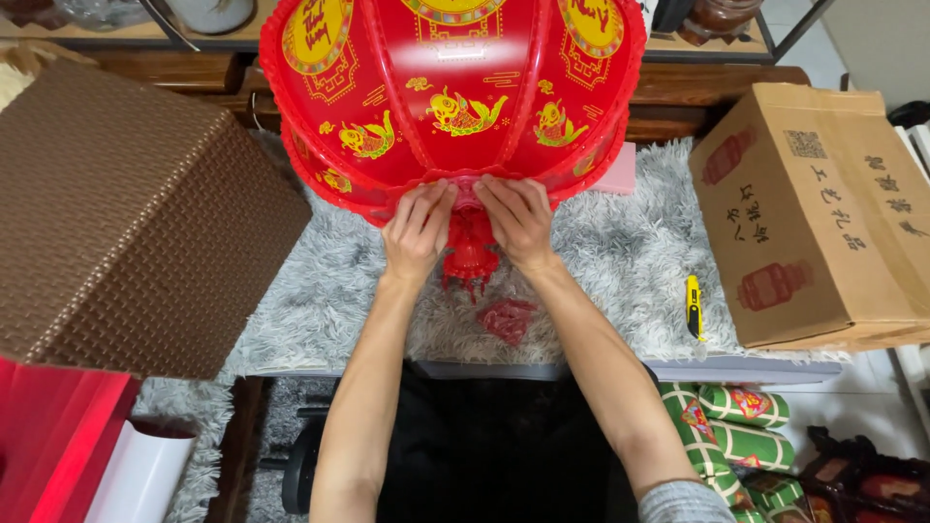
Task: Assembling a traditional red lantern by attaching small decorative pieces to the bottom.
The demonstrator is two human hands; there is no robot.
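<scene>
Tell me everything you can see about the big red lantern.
The red lantern is a large, rounded shell of glossy plastic-looking panels split by raised ribs, printed with gold fish, clouds and round medallions. Its top is cut off by the frame. It sits over the grey shaggy rug. The left hand and right hand press its lower rim, above a red tassel piece.

The big red lantern (450, 92) is filling the middle of the far tabletop (620, 257), with the left hand (417, 232) and right hand (518, 221) pressing their fingers against its lower rim, so nothing is passing there. To the left, a brown woven box (126, 213) is crowding up beside the lantern and overhanging the near edge, while on the right a cardboard box (814, 213) is taking up the corner. Open grey fur is lying between the forearms and out to the right, where only a small red piece (508, 320) and a yellow utility knife (694, 307) are sitting in the way.
</scene>
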